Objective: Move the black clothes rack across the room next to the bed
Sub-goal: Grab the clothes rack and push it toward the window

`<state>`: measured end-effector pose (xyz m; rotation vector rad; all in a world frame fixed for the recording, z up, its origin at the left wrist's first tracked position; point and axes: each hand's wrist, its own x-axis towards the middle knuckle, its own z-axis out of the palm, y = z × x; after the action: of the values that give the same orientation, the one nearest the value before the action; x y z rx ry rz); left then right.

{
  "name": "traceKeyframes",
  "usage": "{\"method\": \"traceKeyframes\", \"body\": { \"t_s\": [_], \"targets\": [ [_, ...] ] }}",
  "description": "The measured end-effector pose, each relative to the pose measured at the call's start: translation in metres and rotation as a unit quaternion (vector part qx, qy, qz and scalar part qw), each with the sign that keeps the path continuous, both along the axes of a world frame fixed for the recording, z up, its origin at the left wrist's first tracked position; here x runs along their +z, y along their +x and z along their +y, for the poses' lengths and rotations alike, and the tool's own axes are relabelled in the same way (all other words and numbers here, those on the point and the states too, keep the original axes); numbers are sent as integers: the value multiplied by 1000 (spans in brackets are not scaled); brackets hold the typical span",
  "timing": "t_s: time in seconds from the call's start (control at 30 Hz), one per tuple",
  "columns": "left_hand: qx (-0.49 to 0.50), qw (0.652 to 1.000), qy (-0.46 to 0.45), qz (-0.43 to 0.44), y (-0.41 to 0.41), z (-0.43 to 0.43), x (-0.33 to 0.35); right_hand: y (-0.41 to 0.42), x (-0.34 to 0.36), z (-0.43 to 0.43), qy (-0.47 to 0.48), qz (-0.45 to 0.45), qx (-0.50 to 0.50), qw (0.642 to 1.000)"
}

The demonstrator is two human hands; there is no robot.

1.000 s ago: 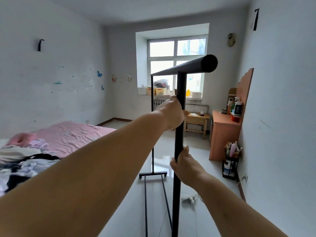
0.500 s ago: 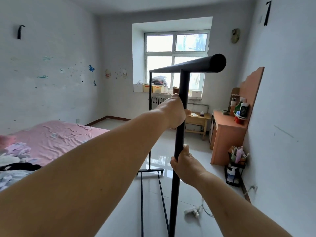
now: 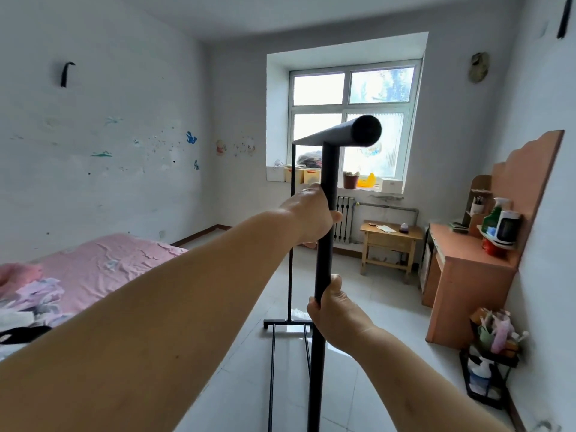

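Observation:
The black clothes rack (image 3: 325,260) stands upright on the tiled floor right in front of me, its top bar pointing toward the window. My left hand (image 3: 311,215) is wrapped around the near vertical post at upper height. Lower on the same post, my right hand (image 3: 335,310) grips it. The rack's far post and foot bar show beyond my arms. The bed (image 3: 103,269) with a pink sheet and a heap of clothes lies to the left, apart from the rack.
An orange desk (image 3: 461,275) with bottles stands along the right wall, a black caddy (image 3: 489,366) of bottles on the floor before it. A small wooden table (image 3: 389,241) and a radiator sit under the window. Open tiled floor lies between bed and rack.
The view has swung right and lifted, so the bed shows more and the desk sits nearer. Both hands keep the same grip on the post; the rack has shifted slightly with me.

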<state>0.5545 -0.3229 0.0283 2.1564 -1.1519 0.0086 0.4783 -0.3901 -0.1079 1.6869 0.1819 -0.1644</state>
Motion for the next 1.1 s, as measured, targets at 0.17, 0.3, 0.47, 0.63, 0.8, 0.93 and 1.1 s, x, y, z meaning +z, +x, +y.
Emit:
{"method": "traceKeyframes", "body": {
  "t_s": [0.17,0.3,0.47,0.63,0.8,0.93,1.1],
  "targets": [
    [26,1000,-7,4,75,-48,1,77,3,-54,33,-12,16,999],
    [40,999,-11,8,140,-85,2,144,5,-92,23,-5,49,999],
    [54,999,-6,-8,229,-141,2,235,2,-151,-11,-5,59,998],
    [43,998,6,-34,304,-190,-6,309,-4,-196,-34,7,46,998],
    [33,998,10,-54,380,-242,1,386,4,-247,-25,-20,19,999],
    [28,998,6,-59,436,-290,4,442,-3,-295,14,-28,-12,999],
    [41,998,-3,-46,516,-351,0,522,-19,-361,326,-324,-162,873]
  ]
}}
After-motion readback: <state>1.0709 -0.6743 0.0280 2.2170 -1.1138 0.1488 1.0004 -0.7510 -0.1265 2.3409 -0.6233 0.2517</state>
